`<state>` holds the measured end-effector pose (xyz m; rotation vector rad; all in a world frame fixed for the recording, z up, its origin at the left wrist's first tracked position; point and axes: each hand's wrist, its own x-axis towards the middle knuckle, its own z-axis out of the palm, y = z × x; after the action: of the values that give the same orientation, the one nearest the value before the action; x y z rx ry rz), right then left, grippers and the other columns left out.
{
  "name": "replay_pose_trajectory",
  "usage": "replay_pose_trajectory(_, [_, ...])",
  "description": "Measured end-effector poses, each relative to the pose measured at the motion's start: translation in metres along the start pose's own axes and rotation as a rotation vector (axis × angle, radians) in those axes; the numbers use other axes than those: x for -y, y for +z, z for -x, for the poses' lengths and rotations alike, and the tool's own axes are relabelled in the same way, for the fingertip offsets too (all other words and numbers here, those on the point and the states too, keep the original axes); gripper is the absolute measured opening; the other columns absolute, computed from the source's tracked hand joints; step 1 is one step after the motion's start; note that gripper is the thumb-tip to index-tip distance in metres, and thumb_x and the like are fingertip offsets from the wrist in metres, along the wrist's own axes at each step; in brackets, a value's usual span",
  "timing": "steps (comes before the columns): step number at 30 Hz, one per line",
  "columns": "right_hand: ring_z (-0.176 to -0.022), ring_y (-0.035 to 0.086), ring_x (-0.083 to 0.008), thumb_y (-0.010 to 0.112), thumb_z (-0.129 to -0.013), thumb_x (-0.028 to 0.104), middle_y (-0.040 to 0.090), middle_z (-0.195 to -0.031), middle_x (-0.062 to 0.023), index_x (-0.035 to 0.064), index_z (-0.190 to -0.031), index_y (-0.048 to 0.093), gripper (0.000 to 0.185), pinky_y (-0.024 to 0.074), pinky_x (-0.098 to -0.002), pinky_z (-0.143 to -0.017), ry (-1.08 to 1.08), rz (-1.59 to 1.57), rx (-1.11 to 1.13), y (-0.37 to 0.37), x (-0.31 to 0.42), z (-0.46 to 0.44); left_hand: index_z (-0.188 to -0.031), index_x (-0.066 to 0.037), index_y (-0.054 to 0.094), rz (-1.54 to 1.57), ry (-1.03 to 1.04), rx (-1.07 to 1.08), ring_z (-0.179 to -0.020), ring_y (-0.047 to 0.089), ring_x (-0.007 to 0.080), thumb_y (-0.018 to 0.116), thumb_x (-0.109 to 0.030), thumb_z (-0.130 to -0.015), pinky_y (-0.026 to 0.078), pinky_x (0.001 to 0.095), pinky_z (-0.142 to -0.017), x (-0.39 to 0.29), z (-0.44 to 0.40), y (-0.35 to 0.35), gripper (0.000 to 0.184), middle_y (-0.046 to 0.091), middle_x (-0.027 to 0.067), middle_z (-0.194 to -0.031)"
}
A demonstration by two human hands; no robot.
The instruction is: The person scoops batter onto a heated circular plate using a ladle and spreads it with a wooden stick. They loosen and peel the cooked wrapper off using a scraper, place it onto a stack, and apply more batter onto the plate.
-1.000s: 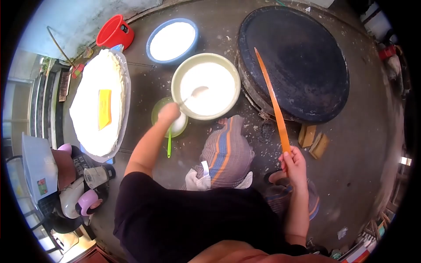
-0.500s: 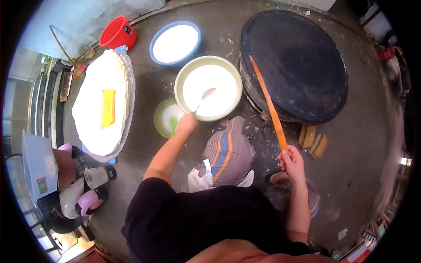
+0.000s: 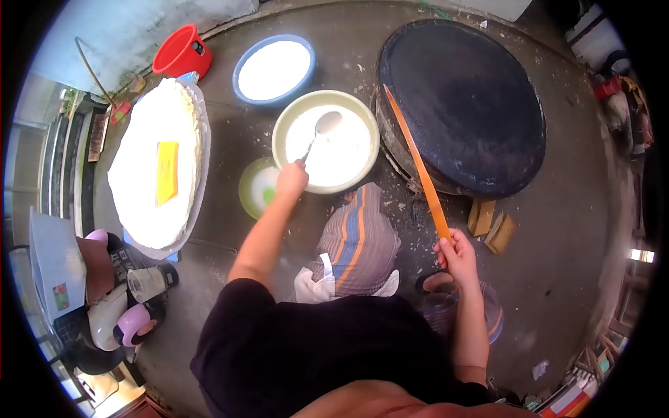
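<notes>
My left hand (image 3: 293,179) is closed around the handle of a metal ladle (image 3: 328,124). The ladle's bowl is over the white contents of a cream-coloured basin (image 3: 277,139); whether it touches them I cannot tell. Beneath that hand and forearm, a small green bowl (image 3: 245,189) holds more white stuff and a green thing, partly covered. In my right hand (image 3: 458,254) is one end of a long, flat wooden stick (image 3: 418,159). Its far tip lies over the left edge of a large round black griddle (image 3: 463,104).
To the left, a yellow scraper (image 3: 167,173) lies on a broad white stack (image 3: 143,188) on a tray. Behind are a blue basin (image 3: 239,83) of white powder or liquid and a red bucket (image 3: 182,54). Yellowish blocks (image 3: 499,233) sit by the griddle's near side.
The ladle's bowl has moved away from me and now shows more fully above the white contents. My left hand has shifted slightly up. The right hand still holds the stick much as before.
</notes>
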<state>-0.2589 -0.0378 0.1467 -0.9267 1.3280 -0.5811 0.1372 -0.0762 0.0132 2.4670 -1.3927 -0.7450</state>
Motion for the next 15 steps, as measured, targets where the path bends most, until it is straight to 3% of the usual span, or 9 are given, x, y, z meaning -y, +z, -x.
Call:
replay_pose_trajectory(2, [-0.048, 0.044, -0.003, 0.048, -0.088, 0.01, 0.055, -0.071, -0.0018, 0.0014, -0.102, 0.048, 0.017, 0.0361, -0.015, -0.042, -0.004, -0.016, 0.004, -0.001, -0.003, -0.003, -0.09, -0.001, 0.059, -0.191, -0.019, 0.107, -0.086, 0.057, 0.0377, 0.046, -0.019, -0.08, 0.045, 0.0427, -0.076, 0.008, 0.001, 0.028, 0.025, 0.06, 0.0221, -0.087])
replay_pose_trajectory(6, [-0.048, 0.044, -0.003, 0.048, -0.088, 0.01, 0.056, -0.071, -0.0022, 0.0017, -0.101, 0.048, 0.016, 0.0359, -0.0146, -0.042, -0.005, -0.017, -0.001, -0.005, -0.006, -0.005, -0.092, -0.001, 0.06, -0.149, -0.036, 0.214, -0.087, 0.058, 0.0362, 0.047, -0.018, -0.079, 0.046, 0.0436, -0.076, 0.03, 0.018, 0.0, 0.026, 0.059, 0.0228, -0.092])
replay_pose_trajectory(8, [-0.048, 0.044, -0.0029, 0.049, -0.088, 0.01, 0.056, -0.071, -0.0022, 0.0017, -0.101, 0.048, 0.016, 0.0359, -0.0146, -0.042, 0.009, -0.016, 0.0, -0.004, -0.004, 0.001, -0.089, 0.0, 0.061, -0.027, -0.048, 0.151, -0.086, 0.058, 0.0356, 0.046, -0.017, -0.079, 0.046, 0.0439, -0.076, 0.034, 0.03, -0.018, 0.025, 0.059, 0.0232, -0.093])
replay_pose_trajectory(10, [-0.048, 0.044, -0.0029, 0.049, -0.088, 0.01, 0.056, -0.071, -0.0023, 0.0017, -0.101, 0.048, 0.016, 0.0358, -0.0145, -0.042, 0.01, -0.016, 0.005, -0.004, -0.005, 0.001, -0.087, 0.002, 0.06, -0.14, -0.109, 0.047, -0.085, 0.058, 0.0361, 0.048, -0.016, -0.077, 0.046, 0.043, -0.075, 0.027, 0.038, -0.019, 0.024, 0.06, 0.0234, -0.09])
replay_pose_trajectory(11, [-0.048, 0.044, -0.0029, 0.049, -0.087, 0.01, 0.055, -0.071, -0.0023, 0.0016, -0.101, 0.048, 0.016, 0.0358, -0.0144, -0.042, -0.009, -0.002, 0.009, -0.006, -0.009, -0.001, -0.09, 0.004, 0.058, -0.191, -0.065, 0.101, -0.086, 0.057, 0.0368, 0.048, -0.015, -0.077, 0.046, 0.043, -0.076, 0.035, 0.035, 0.008, 0.025, 0.059, 0.0234, -0.089])
replay_pose_trajectory(12, [-0.048, 0.044, -0.0028, 0.049, -0.087, 0.01, 0.055, -0.071, -0.0022, 0.0015, -0.101, 0.048, 0.016, 0.0357, -0.0144, -0.042, -0.03, 0.014, 0.009, -0.007, -0.01, -0.002, -0.09, 0.002, 0.057, -0.192, -0.026, 0.144, -0.072, 0.061, 0.0338, 0.047, -0.014, -0.078, 0.048, 0.0425, -0.06, 0.026, 0.033, 0.023, 0.022, 0.06, 0.0215, -0.078])
replay_pose_trajectory(13, [-0.048, 0.044, -0.0028, 0.049, -0.087, 0.01, 0.055, -0.071, -0.0022, 0.0015, -0.101, 0.048, 0.016, 0.0357, -0.0144, -0.042, -0.033, 0.015, 0.008, -0.006, -0.008, -0.002, -0.09, 0.002, 0.057, -0.191, -0.024, 0.142, -0.072, 0.061, 0.0338, 0.047, -0.014, -0.078, 0.048, 0.0425, -0.06, 0.028, 0.028, 0.025, 0.022, 0.06, 0.0215, -0.078])
replay_pose_trajectory(15, [-0.048, 0.044, -0.0027, 0.049, -0.087, 0.01, 0.055, -0.071, -0.002, 0.0014, -0.102, 0.048, 0.017, 0.0359, -0.0144, -0.042, -0.026, 0.021, -0.011, -0.005, -0.003, -0.002, -0.088, 0.001, 0.055, 0.485, -0.36, 0.417, -0.058, 0.05, 0.0223, 0.047, -0.013, -0.08, 0.039, 0.0326, -0.046, 0.021, 0.019, 0.021, 0.018, 0.053, 0.0134, -0.068])
